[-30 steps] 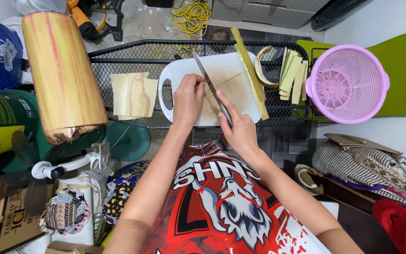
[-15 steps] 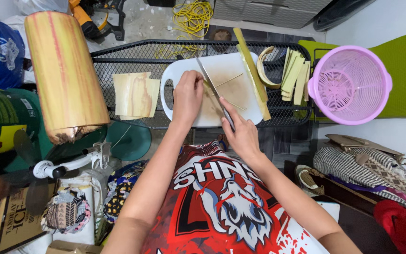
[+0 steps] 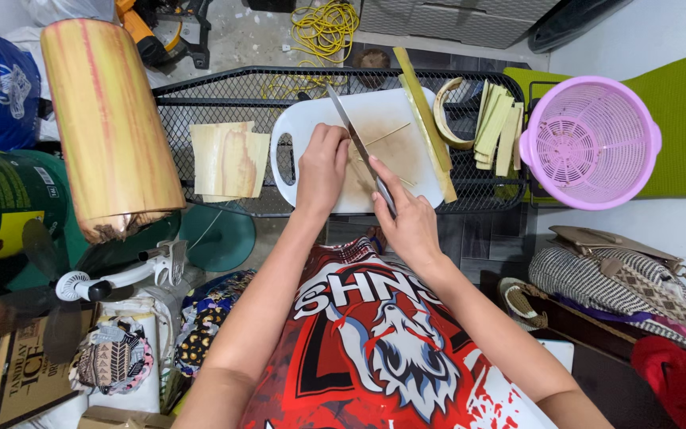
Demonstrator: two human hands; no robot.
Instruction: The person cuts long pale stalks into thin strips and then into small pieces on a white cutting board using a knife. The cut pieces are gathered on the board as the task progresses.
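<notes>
On a white cutting board (image 3: 311, 111) lies a pale tan sheet of banana-trunk sheath (image 3: 395, 155). My left hand (image 3: 321, 171) presses flat on its left part. My right hand (image 3: 410, 226) grips the handle of a long knife (image 3: 351, 127), forefinger along the spine, with the blade laid across the sheath just right of my left fingers. A long green-yellow strip (image 3: 426, 127) lies along the board's right edge.
The board rests on a black mesh rack (image 3: 216, 95) with two cut sheath squares (image 3: 224, 159) to the left. A big banana trunk section (image 3: 101, 119) stands far left. Cut green strips (image 3: 495, 127), a curled strip and a pink basket (image 3: 589, 143) sit to the right.
The knife blade has shifted slightly along the sheath while my left hand slid a little toward me and back. Everything else stays put.
</notes>
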